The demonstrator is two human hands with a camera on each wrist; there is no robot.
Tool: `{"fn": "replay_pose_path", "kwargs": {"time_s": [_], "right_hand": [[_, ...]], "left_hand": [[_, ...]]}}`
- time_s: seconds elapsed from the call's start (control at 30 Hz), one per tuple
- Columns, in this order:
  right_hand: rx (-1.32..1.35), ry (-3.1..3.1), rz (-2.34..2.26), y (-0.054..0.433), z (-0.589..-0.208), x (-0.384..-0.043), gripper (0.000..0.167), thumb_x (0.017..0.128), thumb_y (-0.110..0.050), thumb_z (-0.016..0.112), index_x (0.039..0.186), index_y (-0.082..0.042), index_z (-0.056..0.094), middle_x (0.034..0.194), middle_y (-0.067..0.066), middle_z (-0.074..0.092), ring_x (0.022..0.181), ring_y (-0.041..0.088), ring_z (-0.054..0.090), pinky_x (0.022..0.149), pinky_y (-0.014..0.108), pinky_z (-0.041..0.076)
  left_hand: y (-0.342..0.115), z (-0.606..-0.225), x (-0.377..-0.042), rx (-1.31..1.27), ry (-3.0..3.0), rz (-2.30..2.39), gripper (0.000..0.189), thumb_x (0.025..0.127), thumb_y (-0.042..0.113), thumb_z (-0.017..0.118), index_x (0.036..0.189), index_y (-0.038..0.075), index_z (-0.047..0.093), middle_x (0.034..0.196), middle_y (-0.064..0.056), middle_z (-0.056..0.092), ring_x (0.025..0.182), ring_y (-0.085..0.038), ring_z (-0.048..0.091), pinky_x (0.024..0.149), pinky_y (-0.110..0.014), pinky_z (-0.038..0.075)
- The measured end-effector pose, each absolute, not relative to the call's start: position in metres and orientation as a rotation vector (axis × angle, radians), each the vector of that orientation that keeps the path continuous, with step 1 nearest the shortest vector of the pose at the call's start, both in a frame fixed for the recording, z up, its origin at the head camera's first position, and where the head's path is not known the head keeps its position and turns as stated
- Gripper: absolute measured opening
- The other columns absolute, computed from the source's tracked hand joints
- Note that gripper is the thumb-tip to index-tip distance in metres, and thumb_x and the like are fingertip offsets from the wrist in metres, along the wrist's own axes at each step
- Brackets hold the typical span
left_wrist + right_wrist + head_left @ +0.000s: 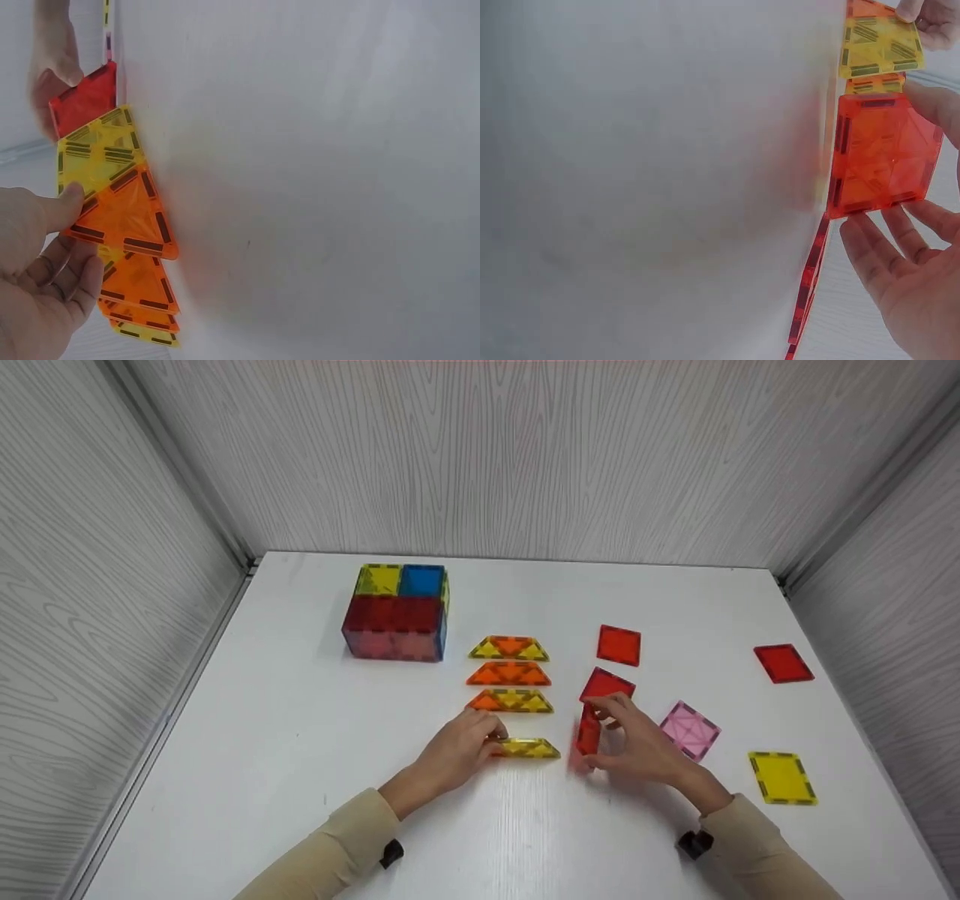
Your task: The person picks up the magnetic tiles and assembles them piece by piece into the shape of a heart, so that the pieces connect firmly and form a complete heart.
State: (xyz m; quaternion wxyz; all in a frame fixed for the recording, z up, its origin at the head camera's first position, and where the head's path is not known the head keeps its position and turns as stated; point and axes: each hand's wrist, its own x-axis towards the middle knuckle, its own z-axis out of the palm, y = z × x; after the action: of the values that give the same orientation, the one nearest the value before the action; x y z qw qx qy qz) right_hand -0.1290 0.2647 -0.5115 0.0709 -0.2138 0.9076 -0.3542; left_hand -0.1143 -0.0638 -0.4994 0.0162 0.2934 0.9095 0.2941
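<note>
My left hand (459,746) pinches the orange end of a strip of see-through magnetic triangle tiles (531,748), orange then yellow. The strip stands on edge on the white table. Behind it stand three similar strips: a yellow-and-orange one (517,701), an orange one (508,674) and a far yellow-and-orange one (510,649). Thumb and fingers of my right hand (637,742) hold a red square magnetic tile (881,157) upright by opposite edges. It is apart from the strip's yellow end, to its right. Just behind it lies another red square tile (607,683).
A box of magnetic tiles (394,616), red, yellow and blue, stands at the back left. Around my right hand lie a pink tile (691,730), a yellow tile (782,778), a far-right red tile (784,663) and a back red tile (619,645). Grey walls enclose the table (247,750).
</note>
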Motion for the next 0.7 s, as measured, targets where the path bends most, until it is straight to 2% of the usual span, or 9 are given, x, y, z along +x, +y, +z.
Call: {"fn": "replay_pose_path", "kwargs": {"time_s": [0.2, 0.4, 0.7], "right_hand": [[-0.675, 2.646, -1.129, 0.26, -0.513, -0.132, 0.086, 0.081, -0.032, 0.092, 0.153, -0.012, 0.049, 0.141, -0.001, 0.055, 0.129, 0.02, 0.059, 0.105, 0.046, 0.059], [-0.769, 2.627, -1.096, 0.25, -0.512, -0.14, 0.087, 0.082, -0.037, 0.091, 0.153, -0.01, 0.049, 0.138, 0.003, 0.055, 0.128, 0.024, 0.06, 0.103, 0.049, 0.059], [-0.768, 2.63, -1.097, 0.255, -0.506, -0.148, 0.086, 0.081, -0.032, 0.091, 0.152, -0.009, 0.049, 0.141, 0.003, 0.056, 0.129, 0.024, 0.059, 0.105, 0.05, 0.058]], "left_hand": [[-0.055, -0.5, -0.115, 0.989, 2.816, 0.89, 0.012, 0.1, 0.015, 0.073, 0.111, 0.01, 0.071, 0.109, -0.004, 0.074, 0.104, -0.019, 0.066, 0.098, -0.033, 0.059], [-0.046, -0.498, -0.117, 1.119, 2.865, 0.823, 0.012, 0.098, 0.015, 0.075, 0.109, 0.009, 0.072, 0.105, -0.005, 0.074, 0.099, -0.02, 0.068, 0.093, -0.032, 0.06], [-0.045, -0.501, -0.118, 1.099, 2.872, 0.832, 0.013, 0.1, 0.016, 0.073, 0.111, 0.01, 0.072, 0.106, -0.005, 0.073, 0.099, -0.019, 0.067, 0.092, -0.03, 0.059]]}}
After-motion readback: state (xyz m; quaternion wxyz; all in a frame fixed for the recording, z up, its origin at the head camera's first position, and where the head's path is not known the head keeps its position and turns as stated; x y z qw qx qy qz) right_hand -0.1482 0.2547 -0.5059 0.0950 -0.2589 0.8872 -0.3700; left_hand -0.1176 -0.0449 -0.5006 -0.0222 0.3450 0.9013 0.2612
